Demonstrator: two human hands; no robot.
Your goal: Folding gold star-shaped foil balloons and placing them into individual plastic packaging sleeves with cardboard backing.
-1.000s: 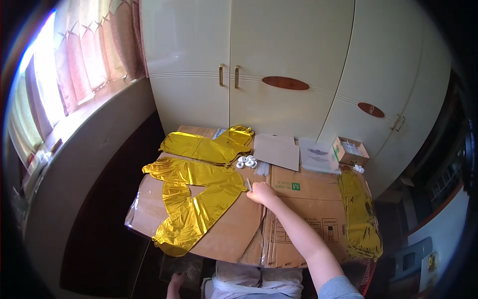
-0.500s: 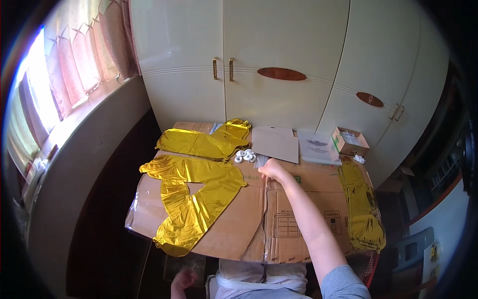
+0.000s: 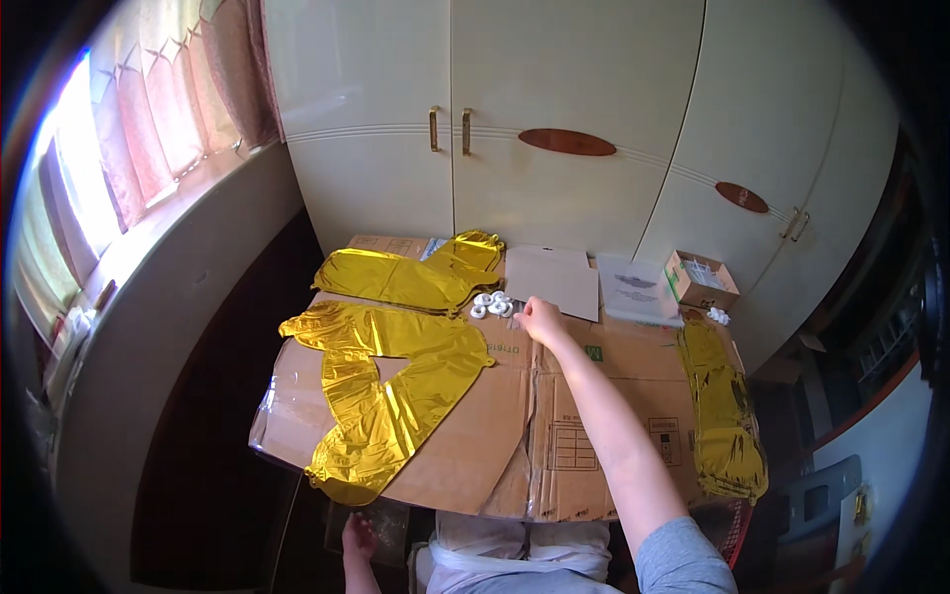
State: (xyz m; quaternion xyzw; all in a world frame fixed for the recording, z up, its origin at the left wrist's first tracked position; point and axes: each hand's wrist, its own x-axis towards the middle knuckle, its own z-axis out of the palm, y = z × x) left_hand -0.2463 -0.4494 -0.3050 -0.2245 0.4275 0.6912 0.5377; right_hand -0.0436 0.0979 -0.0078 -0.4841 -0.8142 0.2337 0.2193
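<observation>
My right hand reaches over the middle of the cardboard-covered table, its thumb and fingers pinched together. Whatever is between its fingertips is too small and hidden to make out. Just left of the fingertips lies a small cluster of white ribbon rolls. Below the table's front edge hangs my left hand, fingers loosely apart with nothing visible in them. A flat gold foil balloon, shaped with a gap in its middle, is spread on the left half of the cardboard. Behind it rests another folded gold foil balloon.
On the right edge lies a third folded gold foil balloon. Along the back are a grey card sheet, a clear printed bag and a small carton of white packets. White cabinets stand behind the table.
My right hand has shifted slightly up toward the white rolls, covering the clear strips seen beside it earlier. My left hand, blurred before, has risen a little toward the table's edge.
</observation>
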